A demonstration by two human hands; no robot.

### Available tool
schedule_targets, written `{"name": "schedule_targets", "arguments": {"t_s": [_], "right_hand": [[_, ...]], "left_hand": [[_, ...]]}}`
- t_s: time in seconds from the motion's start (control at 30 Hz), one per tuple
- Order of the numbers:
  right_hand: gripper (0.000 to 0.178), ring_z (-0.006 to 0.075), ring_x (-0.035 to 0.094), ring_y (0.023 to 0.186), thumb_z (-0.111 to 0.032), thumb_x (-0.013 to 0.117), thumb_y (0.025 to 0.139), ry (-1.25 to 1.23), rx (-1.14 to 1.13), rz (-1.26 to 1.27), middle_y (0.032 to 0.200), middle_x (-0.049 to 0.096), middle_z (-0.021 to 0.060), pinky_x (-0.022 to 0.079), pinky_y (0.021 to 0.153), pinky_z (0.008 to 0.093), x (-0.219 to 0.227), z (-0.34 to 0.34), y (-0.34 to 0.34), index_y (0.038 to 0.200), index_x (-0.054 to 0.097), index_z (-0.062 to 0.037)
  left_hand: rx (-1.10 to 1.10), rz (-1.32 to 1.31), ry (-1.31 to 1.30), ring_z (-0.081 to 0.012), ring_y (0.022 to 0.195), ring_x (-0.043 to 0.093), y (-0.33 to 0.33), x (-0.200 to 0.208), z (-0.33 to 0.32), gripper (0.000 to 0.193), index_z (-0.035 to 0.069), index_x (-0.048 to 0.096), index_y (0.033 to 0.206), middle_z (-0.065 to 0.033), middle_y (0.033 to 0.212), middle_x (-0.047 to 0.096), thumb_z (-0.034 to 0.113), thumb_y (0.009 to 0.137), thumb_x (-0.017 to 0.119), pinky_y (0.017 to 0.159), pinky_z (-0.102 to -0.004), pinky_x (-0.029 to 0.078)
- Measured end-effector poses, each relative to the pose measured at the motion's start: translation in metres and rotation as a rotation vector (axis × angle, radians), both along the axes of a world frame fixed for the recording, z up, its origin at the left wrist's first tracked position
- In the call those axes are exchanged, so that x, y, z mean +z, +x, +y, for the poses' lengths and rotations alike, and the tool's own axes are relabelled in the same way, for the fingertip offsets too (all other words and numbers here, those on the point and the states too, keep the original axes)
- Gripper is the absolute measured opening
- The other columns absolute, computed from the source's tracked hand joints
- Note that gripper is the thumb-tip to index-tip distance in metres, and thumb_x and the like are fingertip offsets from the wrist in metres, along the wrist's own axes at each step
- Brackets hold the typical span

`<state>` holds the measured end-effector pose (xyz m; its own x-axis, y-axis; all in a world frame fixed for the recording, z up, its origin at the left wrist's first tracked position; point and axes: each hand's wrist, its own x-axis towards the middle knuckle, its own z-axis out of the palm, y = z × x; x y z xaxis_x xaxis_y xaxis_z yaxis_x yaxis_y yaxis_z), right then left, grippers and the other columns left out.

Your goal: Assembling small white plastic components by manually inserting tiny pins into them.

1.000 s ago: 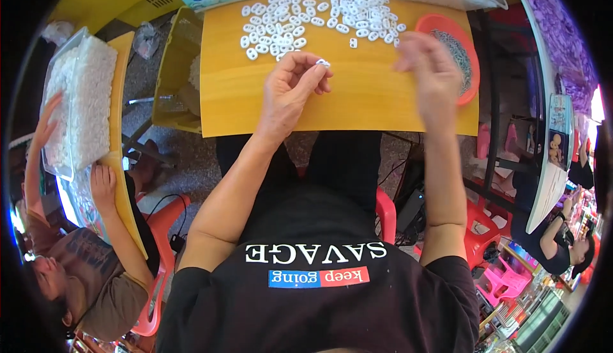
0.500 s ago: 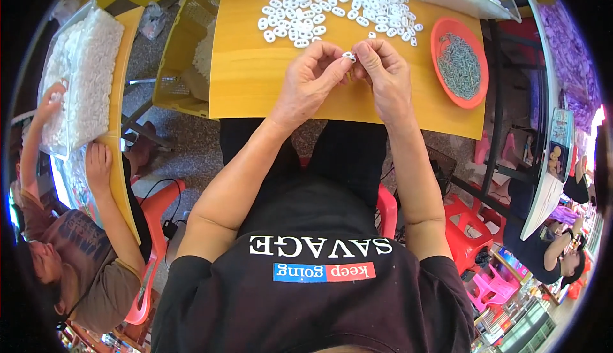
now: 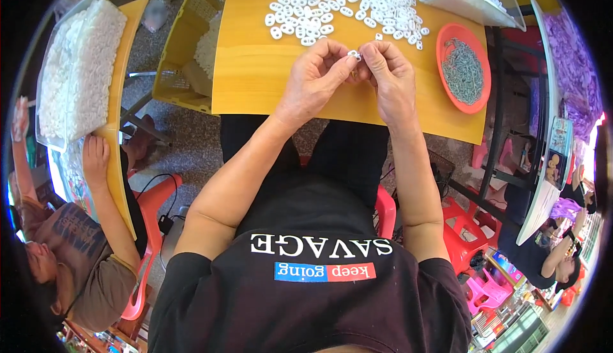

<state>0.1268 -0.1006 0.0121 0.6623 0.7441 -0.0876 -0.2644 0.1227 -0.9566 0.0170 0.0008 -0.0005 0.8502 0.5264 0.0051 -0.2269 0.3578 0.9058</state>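
Because it is so small, the left hand (image 3: 313, 84) apparently pinches a rounded white plastic-looking piece (image 3: 354, 54) for control; at three o'clock, the right hand (image 3: 391, 79) hides its grip: I cannot tell.

White pieces (image 3: 389, 11) speckle the yellow tabletop (image 3: 255, 84) at the upper centre; farther right, a red-orange bowl (image 3: 456, 31) surrounds grey pins (image 3: 463, 72). White lettering (image 3: 319, 245) and a blue-and-red block (image 3: 325, 272) mark the black shirt (image 3: 319, 308) at the lower centre. Mustard crate (image 3: 171, 83), upper left; purple heap (image 3: 575, 65), upper right.
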Motion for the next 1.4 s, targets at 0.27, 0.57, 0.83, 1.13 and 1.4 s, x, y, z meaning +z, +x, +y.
{"name": "schedule_targets", "arguments": {"t_s": [0.27,0.57,0.83,1.13,1.4], "right_hand": [[0.017,0.005,0.053,0.066,-0.017,0.064,0.093,-0.046,-0.018,-0.079,0.08,0.06,-0.0007,0.043,0.06,0.019,-0.001,0.001,0.0,0.096,0.061,-0.0005],[0.014,0.0051,0.055,0.065,-0.014,0.067,0.09,-0.077,-0.089,-0.239,0.077,0.063,0.0002,0.044,0.058,0.0194,-0.005,0.004,-0.006,0.088,0.064,-0.0005],[0.015,0.0059,0.056,0.065,-0.014,0.067,0.09,-0.118,-0.042,-0.216,0.078,0.064,0.0011,0.045,0.06,0.0196,0.008,-0.003,0.003,0.09,0.065,0.0009],[0.012,0.0126,0.058,0.064,-0.008,0.069,0.086,-0.191,0.059,-0.797,0.075,0.061,0.0056,0.046,0.056,0.0277,0.014,-0.009,0.02,0.093,0.065,0.0008],[0.009,0.0229,0.058,0.063,-0.004,0.067,0.085,-0.16,-0.142,-0.926,0.074,0.059,0.0111,0.045,0.056,0.032,0.009,0.0,-0.003,0.082,0.059,0.0004]], "left_hand": [[0.006,0.036,0.04,-0.0062,0.075,0.055,0.002,0.001,0.0,0.014,0.002,0.057,0.098,-0.0001,0.079,0.06,0.015,0.095,0.059,0.07,-0.0205,0.045],[0.033,0.046,0.07,-0.0049,0.075,0.055,0.0,0.004,-0.002,0.014,0.002,0.059,0.096,0.0005,0.08,0.061,0.016,0.095,0.06,0.07,-0.02,0.044],[0.029,0.105,0.115,-0.005,0.074,0.054,0.002,0.002,-0.002,0.015,0.002,0.059,0.096,0.001,0.079,0.06,0.017,0.095,0.06,0.069,-0.0202,0.044],[-0.007,0.098,0.124,-0.0058,0.074,0.055,0.0,0.002,-0.001,0.016,0.002,0.057,0.096,0.0008,0.078,0.059,0.018,0.096,0.058,0.07,-0.021,0.044],[0.008,0.092,0.109,-0.007,0.074,0.057,0.0,-0.001,-0.001,0.013,0.001,0.059,0.097,-0.0012,0.081,0.061,0.013,0.096,0.058,0.069,-0.0223,0.048]]}}
